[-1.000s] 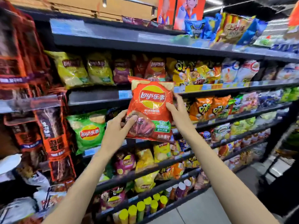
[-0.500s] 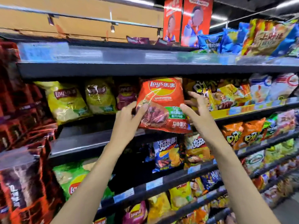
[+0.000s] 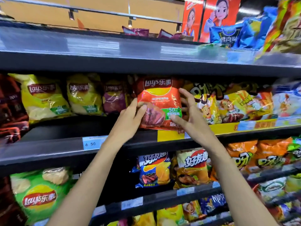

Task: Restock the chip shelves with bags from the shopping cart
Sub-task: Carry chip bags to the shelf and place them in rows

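A red-orange Lay's chip bag (image 3: 160,98) stands upright on the second shelf (image 3: 65,144), between a purple Lay's bag (image 3: 114,98) and yellow snack bags (image 3: 210,105). My left hand (image 3: 130,119) grips the bag's lower left side, thumb across its front. On the bag's right edge, my right hand (image 3: 190,115) has its fingers spread against the pack. The bag's bottom rests on the shelf edge. The shopping cart is out of view.
Yellow Lay's bags (image 3: 42,97) fill the shelf's left part. A price tag (image 3: 91,143) reading 6 50 sits on the shelf rail. A green Lay's bag (image 3: 37,196) and blue and orange bags (image 3: 154,168) sit one shelf down. Blue bags (image 3: 228,35) lie on the top shelf.
Both hands lifted the red-orange bag from in front of the lower shelves up into the second shelf, where it now stands. The camera tilted upward and closer.
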`<state>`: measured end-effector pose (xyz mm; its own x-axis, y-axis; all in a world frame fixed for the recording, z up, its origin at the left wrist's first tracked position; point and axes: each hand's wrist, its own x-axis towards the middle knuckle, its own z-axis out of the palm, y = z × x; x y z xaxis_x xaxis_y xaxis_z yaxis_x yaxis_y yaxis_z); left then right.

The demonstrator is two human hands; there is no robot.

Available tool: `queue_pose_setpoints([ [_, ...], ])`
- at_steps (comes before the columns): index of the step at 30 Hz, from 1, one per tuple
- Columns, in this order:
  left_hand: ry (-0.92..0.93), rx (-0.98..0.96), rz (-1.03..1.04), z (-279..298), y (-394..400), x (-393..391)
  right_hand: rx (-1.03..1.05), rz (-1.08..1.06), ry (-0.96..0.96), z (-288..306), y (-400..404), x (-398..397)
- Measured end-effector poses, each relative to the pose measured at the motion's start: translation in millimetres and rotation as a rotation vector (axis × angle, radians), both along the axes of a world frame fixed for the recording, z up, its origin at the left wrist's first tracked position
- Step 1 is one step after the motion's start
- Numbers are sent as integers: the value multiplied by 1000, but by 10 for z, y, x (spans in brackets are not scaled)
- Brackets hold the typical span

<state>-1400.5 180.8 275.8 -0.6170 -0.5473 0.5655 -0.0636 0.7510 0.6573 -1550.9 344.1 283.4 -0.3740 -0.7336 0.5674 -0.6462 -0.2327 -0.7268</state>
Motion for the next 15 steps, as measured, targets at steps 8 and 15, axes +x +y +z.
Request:
queue_pose_setpoints([
  [8, -53, 110, 147, -3, 51, -219, 84, -101, 346, 1, -254, -392],
  [15, -129, 223, 203, -23, 67, -221, 164, -22, 436, 1, -186, -549],
])
